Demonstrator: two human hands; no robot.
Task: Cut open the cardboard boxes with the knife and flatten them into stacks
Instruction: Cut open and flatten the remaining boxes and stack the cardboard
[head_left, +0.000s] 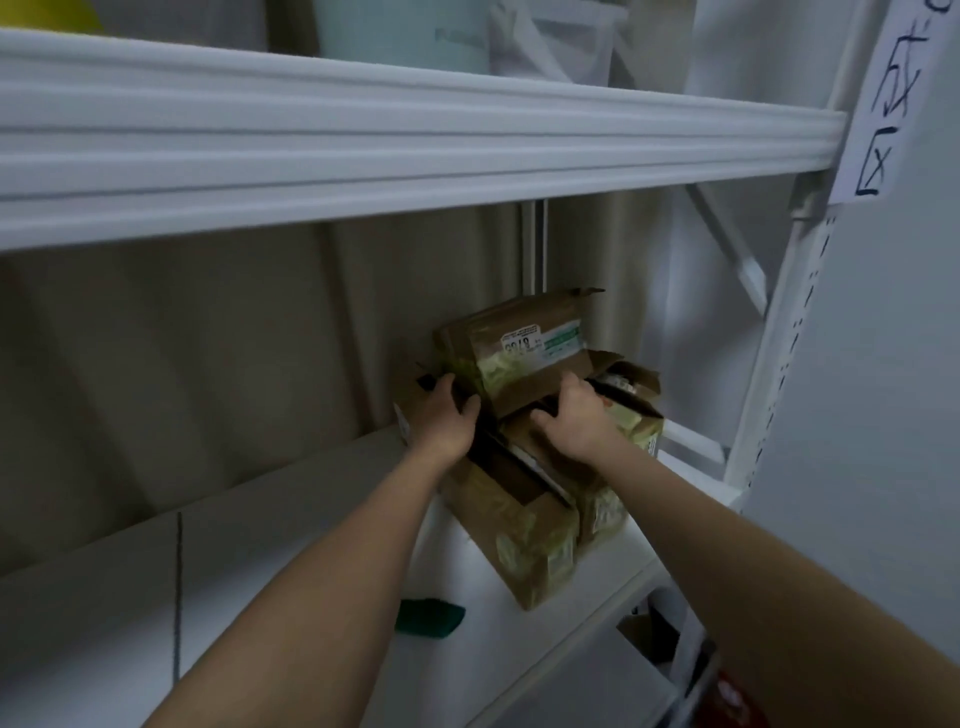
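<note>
Shelf board (260, 545): white, w/ a dark line across it at far left; sat under a white beam (415, 140) of the same rack.
Green item (430, 616): small, dark green, lay on the board near front edge, just left of the boxes; too blurred to say what it was.
Left hand (444, 415): reached in from lower left, fingers curled over the left edge of the cardboard boxes (519, 525), gripping it.
Boxes: brown pile w/ yellowed tape, on the board twd its right end; lower box tilted, one corner twd the camera; upper box (524, 338) stood behind, white label facing out, flaps torn open.
Right hand (574, 421): came in from lower right, fingers bent round a flap in the middle of the pile, holding it.
Rack post (769, 364): white, perforated, right of boxes.
Paper sign (883, 104): handwritten, top right.
Knife: couldn't make one out.
</note>
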